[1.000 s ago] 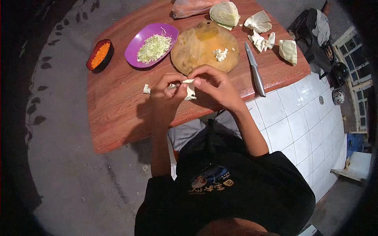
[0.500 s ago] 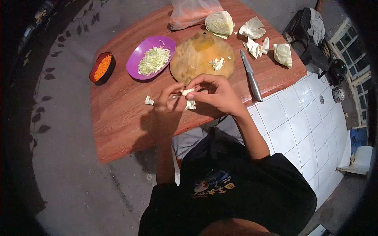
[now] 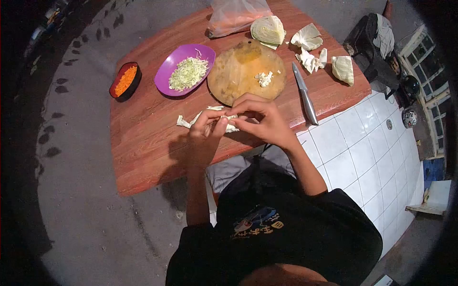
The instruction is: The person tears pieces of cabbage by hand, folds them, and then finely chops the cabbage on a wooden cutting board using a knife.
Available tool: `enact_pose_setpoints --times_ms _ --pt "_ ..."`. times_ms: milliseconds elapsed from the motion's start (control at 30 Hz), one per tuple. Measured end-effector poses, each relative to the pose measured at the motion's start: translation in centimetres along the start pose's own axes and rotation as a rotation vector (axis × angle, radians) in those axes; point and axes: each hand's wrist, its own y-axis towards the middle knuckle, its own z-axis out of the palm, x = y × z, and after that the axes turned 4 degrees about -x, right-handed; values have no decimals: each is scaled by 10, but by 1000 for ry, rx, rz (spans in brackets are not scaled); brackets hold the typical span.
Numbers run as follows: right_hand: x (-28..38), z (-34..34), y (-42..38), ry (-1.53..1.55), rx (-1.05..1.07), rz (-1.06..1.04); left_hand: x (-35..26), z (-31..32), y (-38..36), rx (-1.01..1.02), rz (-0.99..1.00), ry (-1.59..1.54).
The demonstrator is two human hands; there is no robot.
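My left hand point(image 3: 205, 135) and my right hand point(image 3: 263, 121) meet just in front of the round wooden cutting board point(image 3: 231, 78). Both are closed in a pinch around a small pale vegetable piece, mostly covered by the fingers; its exact kind cannot be made out. Below and behind the fingertips, pale cabbage scraps point(image 3: 183, 122) lie on the table. A small heap of finely chopped white bits point(image 3: 264, 78) rests on the board's right side. To the right of the board, a knife point(image 3: 305, 94) lies with its handle toward me.
A purple bowl point(image 3: 162, 78) of shredded cabbage and a dark bowl point(image 3: 135, 86) of orange shreds stand left on the wooden table point(image 3: 143, 152). At the back are a plastic bag point(image 3: 236, 16), a cut cabbage point(image 3: 268, 31), loose leaves point(image 3: 307, 37) and a cabbage chunk point(image 3: 342, 70).
My fingers have drawn closer together, covering more of the pale vegetable piece. More of the cabbage scraps behind my left hand now show. The view has shifted slightly.
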Motion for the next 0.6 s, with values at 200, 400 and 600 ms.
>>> enact_pose_setpoints --times_ms 200,400,600 --pt "-6 -10 0 42 63 -169 -3 5 -1 -13 54 -52" --pt "5 -2 -2 20 -16 123 0 6 5 20 232 -17" --pt "6 -3 -3 -152 -90 -54 -9 13 2 -95 -36 56"
